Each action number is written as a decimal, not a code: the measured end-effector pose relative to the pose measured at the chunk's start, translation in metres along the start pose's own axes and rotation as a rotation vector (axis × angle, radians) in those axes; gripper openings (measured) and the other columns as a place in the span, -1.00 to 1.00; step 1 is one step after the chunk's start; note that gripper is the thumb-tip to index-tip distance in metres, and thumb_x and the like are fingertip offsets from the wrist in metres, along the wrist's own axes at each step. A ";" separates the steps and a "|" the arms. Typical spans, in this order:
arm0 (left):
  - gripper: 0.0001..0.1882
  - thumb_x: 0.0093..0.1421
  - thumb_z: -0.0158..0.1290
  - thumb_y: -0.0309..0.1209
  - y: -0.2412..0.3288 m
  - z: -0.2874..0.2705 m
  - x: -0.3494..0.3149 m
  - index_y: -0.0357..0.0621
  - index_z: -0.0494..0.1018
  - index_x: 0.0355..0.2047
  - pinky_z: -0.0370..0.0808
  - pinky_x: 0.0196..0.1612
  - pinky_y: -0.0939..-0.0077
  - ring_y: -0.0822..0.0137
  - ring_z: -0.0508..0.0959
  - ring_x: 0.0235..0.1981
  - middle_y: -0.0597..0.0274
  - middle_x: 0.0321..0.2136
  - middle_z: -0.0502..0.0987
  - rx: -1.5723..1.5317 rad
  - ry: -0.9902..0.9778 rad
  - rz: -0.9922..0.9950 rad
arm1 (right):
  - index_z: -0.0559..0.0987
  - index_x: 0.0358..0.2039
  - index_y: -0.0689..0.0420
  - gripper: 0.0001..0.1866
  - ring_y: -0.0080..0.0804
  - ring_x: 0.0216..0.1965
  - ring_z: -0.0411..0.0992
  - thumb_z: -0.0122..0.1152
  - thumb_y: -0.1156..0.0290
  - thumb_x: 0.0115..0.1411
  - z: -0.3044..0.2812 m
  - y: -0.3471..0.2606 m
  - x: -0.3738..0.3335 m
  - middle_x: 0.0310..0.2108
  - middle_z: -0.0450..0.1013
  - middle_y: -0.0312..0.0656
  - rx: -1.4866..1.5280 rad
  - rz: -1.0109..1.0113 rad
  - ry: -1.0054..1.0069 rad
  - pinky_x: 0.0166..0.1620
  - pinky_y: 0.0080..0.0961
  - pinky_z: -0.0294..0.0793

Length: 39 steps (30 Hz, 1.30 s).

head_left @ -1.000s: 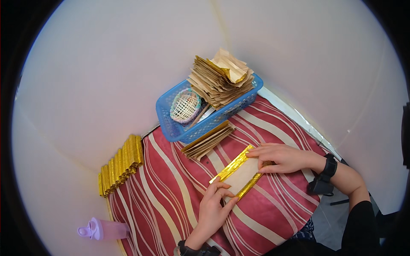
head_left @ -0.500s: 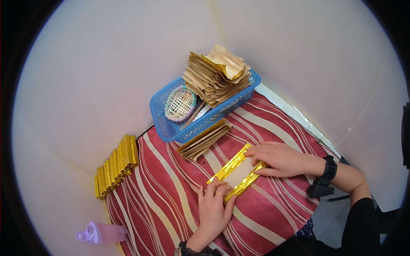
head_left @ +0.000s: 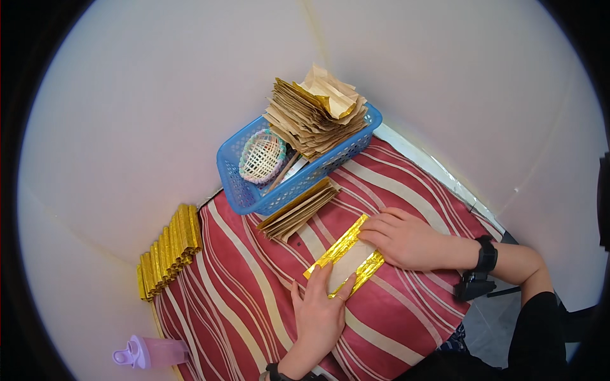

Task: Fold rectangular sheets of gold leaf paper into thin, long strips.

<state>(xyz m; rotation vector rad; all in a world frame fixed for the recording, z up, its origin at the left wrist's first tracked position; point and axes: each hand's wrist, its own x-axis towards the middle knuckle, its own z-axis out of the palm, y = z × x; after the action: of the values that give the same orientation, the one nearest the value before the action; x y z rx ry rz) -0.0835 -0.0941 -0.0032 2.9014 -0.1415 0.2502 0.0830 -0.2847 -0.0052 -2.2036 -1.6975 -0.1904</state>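
Note:
A sheet of gold foil paper [head_left: 346, 260] lies slantwise on the striped cloth, its two long edges folded inward as shiny bands with a tan strip between. At its lower left end rests my left hand [head_left: 318, 317], index finger at one gold band and thumb at the other, spread apart. My right hand [head_left: 413, 240] covers the upper right end, fingers stretched across the paper; its thumb is hidden. Just beyond the sheet is a small stack of folded tan and gold papers [head_left: 298, 209]. Gold folded strips [head_left: 168, 254] form a stepped pile at the far left.
A blue plastic basket [head_left: 254, 204] stands at the back against the wall, holding a thick stack of tan papers [head_left: 314, 117] and a small woven basket [head_left: 262, 155]. A purple bottle [head_left: 155, 352] lies at the left edge. Red striped cloth [head_left: 241, 305] covers the surface.
My right hand has shifted over the paper's end, its fingers now straighter and covering more of the lower band. My left fingers have slid slightly along the folds. The view has moved a little.

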 end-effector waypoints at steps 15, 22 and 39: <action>-0.52 0.15 0.09 -0.44 -0.004 -0.003 -0.002 0.32 0.47 0.09 0.06 0.19 -0.36 0.05 0.28 0.23 0.00 0.23 0.20 -0.056 -0.067 -0.037 | 0.15 0.25 0.42 -0.24 -0.08 0.38 -0.02 -0.10 -0.02 0.33 0.026 -0.019 0.009 0.33 0.03 0.18 0.195 0.006 -0.104 0.37 -0.25 -0.04; -0.49 0.24 0.03 -0.34 -0.007 0.000 -0.004 0.07 0.31 0.22 0.01 0.20 -0.37 0.08 0.27 0.24 0.01 0.24 0.20 -0.097 -0.048 -0.059 | 0.11 0.31 0.32 -0.29 -0.17 0.41 -0.09 -0.18 0.01 0.36 0.014 0.007 -0.004 0.36 0.00 0.06 0.033 0.119 -0.127 0.39 -0.16 -0.15; -0.52 -0.01 0.08 -0.48 0.012 -0.007 0.019 0.06 0.53 -0.01 0.36 -0.04 0.25 0.19 0.45 -0.11 0.26 -0.17 0.45 0.096 0.197 0.331 | 0.31 0.18 0.41 -0.25 -0.11 0.36 0.03 -0.06 -0.06 0.28 0.000 -0.032 -0.027 0.25 0.20 0.12 -0.354 0.236 -0.118 0.38 -0.16 -0.14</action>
<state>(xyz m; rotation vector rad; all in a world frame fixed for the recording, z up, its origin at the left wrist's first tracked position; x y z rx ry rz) -0.0676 -0.1056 0.0096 2.9118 -0.5913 0.6117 0.0449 -0.3018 -0.0077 -2.7012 -1.5392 -0.3278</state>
